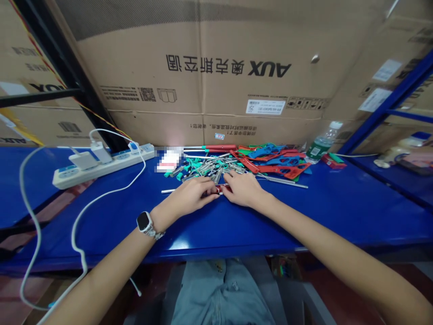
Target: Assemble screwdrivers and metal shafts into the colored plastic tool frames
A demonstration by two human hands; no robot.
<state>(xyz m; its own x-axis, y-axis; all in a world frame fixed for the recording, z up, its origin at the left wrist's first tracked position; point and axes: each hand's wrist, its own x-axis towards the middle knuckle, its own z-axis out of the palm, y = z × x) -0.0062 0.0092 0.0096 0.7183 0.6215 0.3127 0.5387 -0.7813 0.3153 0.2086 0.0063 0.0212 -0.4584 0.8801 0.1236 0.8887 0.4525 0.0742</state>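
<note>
Handle [220,186], red, mostly covered, crosswise just in front of the pile [210,168]; rod [168,191], silver, slim, visible to its left

Single head-worn view: faces forward and down over the nearby desk [338,203] (lap [219,295] at the bottom edge, seen from above), upright cardboard [216,85] close behind it, filling most of the frame's top.

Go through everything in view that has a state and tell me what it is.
Left hand: closed on the red piece
Right hand: closed on it too
Red piece: held, mostly covered
Watch: worn, screen dark
Power strip: chargers plugged in
Bottle: standing, cap on
Plastic pieces: heaped together
Cardboard: upright, lettering upside down
</note>
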